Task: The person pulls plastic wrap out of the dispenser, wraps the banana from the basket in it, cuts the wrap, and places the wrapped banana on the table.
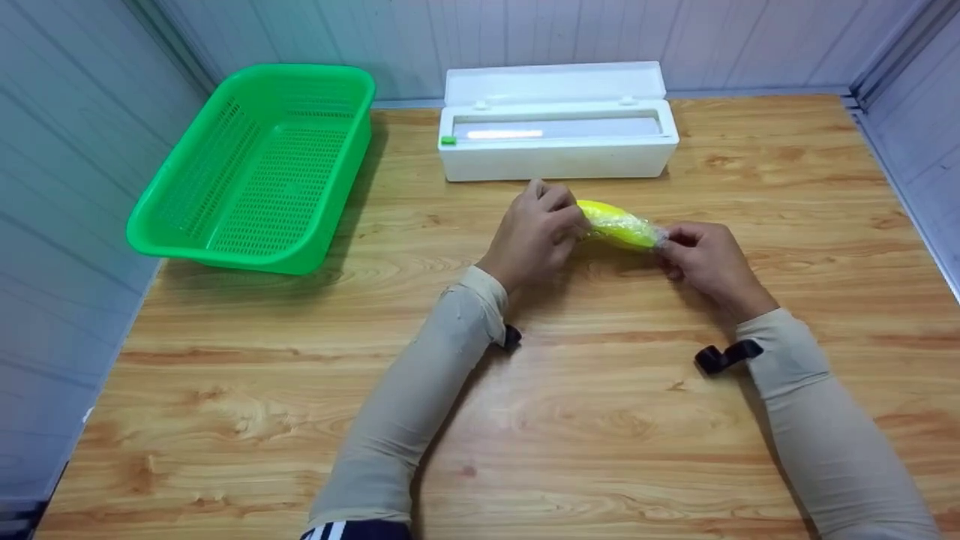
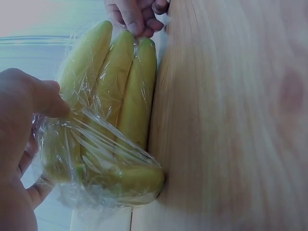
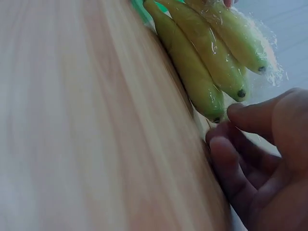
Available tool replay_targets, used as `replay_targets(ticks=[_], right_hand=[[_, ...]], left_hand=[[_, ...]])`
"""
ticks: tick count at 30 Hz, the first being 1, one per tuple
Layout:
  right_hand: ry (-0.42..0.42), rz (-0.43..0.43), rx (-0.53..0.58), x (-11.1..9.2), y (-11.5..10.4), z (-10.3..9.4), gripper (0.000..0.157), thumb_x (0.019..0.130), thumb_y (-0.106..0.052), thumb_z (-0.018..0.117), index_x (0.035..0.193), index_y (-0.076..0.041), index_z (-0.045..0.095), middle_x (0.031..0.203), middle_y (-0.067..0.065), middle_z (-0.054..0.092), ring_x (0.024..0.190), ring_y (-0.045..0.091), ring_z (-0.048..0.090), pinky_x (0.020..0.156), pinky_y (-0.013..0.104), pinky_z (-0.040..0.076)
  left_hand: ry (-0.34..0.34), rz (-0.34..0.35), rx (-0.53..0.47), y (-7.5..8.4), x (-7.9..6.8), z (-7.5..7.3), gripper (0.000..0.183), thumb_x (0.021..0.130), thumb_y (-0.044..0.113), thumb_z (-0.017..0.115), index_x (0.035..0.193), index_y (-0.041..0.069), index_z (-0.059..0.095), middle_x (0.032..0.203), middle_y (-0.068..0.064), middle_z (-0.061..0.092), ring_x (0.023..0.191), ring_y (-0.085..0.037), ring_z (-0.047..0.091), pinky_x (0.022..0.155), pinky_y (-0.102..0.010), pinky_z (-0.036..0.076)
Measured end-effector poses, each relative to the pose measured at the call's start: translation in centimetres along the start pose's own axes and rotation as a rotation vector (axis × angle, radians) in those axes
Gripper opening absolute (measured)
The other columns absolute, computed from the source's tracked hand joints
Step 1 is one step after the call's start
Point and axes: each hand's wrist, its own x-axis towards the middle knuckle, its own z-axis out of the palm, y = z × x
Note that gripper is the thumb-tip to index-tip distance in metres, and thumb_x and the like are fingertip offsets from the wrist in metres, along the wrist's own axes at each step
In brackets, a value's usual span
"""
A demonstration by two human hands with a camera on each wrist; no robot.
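Note:
A bunch of three bananas (image 1: 600, 215), yellow with greenish tips, lies low over the table in clear plastic wrap (image 1: 634, 225). At its left end, my left hand (image 1: 534, 232) grips the wrapped bunch, thumb on the near face in the left wrist view and some fingers hidden behind. My right hand (image 1: 705, 259) is at the other end, where thumb and fingers pinch the wrap by the tips. Seen from the right wrist, the dark banana tips (image 3: 241, 93) lie just beyond that thumb. Wrinkled film (image 2: 96, 125) crosses the bunch in the left wrist view.
A white cling-film dispenser box (image 1: 555, 161) with its lid raised stands behind the hands, a small green piece (image 1: 448, 140) at its left corner. To the left is a green perforated basket (image 1: 255, 259). Panel walls border the wooden table (image 1: 247, 375).

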Motion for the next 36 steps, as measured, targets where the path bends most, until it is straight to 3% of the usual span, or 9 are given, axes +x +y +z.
replay_targets(ticks=[6,9,15,21,28,32,36], right_hand=[[0.067,-0.063,-0.205,0.2,0.1,0.4,0.015,0.089,-0.018,0.059,0.090,-0.004,0.064,0.086,0.011,0.061,0.068,0.017,0.056,0.055,0.024,0.048],[0.093,-0.091,-0.238,0.2,0.2,0.5,0.010,0.088,-0.013,0.058,0.091,-0.006,0.063,0.090,0.008,0.061,0.073,0.018,0.056,0.057,0.023,0.047],[0.136,-0.043,-0.204,0.3,0.0,0.6,0.013,0.085,-0.012,0.062,0.098,-0.008,0.058,0.098,0.005,0.060,0.086,0.015,0.055,0.064,0.024,0.048],[0.161,0.028,-0.111,0.4,-0.1,0.9,0.017,0.086,-0.017,0.063,0.095,-0.004,0.056,0.090,0.010,0.060,0.071,0.019,0.058,0.056,0.026,0.050],[0.178,-0.007,-0.077,0.3,-0.2,1.2,0.024,0.085,-0.027,0.064,0.092,-0.004,0.063,0.086,0.011,0.063,0.067,0.021,0.061,0.053,0.025,0.050],[0.135,-0.034,-0.063,0.2,-0.1,0.9,0.025,0.086,-0.028,0.063,0.095,-0.005,0.066,0.088,0.013,0.065,0.072,0.022,0.061,0.056,0.025,0.051],[0.020,-0.070,0.015,-0.1,-0.1,0.1,0.027,0.088,-0.024,0.061,0.103,-0.003,0.065,0.095,0.018,0.062,0.078,0.026,0.061,0.060,0.028,0.052]], left_hand=[[-0.002,-0.010,0.009,0.1,0.0,0.1,0.013,0.083,0.021,0.058,0.084,0.028,0.068,0.091,0.010,0.052,0.087,-0.014,0.042,0.074,-0.027,0.034],[0.001,-0.005,0.000,0.1,0.0,0.1,0.009,0.084,0.023,0.060,0.084,0.027,0.069,0.091,0.009,0.052,0.088,-0.015,0.042,0.074,-0.027,0.034],[-0.011,-0.012,0.011,0.2,0.1,0.1,0.010,0.086,0.029,0.059,0.087,0.027,0.069,0.091,0.010,0.051,0.087,-0.014,0.041,0.075,-0.027,0.033],[-0.017,-0.020,0.018,0.0,0.0,0.2,0.012,0.088,0.029,0.056,0.088,0.028,0.068,0.092,0.010,0.051,0.087,-0.014,0.041,0.075,-0.027,0.033],[0.021,0.017,0.017,-0.2,-0.2,0.2,0.010,0.086,0.026,0.058,0.083,0.025,0.067,0.091,0.008,0.052,0.086,-0.015,0.042,0.074,-0.029,0.035],[0.033,0.033,0.016,-0.3,-0.1,0.3,0.013,0.085,0.021,0.056,0.078,0.024,0.066,0.092,0.007,0.052,0.085,-0.015,0.042,0.074,-0.029,0.035],[0.033,0.046,0.004,-0.3,0.1,0.3,0.015,0.085,0.018,0.054,0.078,0.023,0.066,0.092,0.006,0.052,0.085,-0.016,0.043,0.075,-0.029,0.035]])
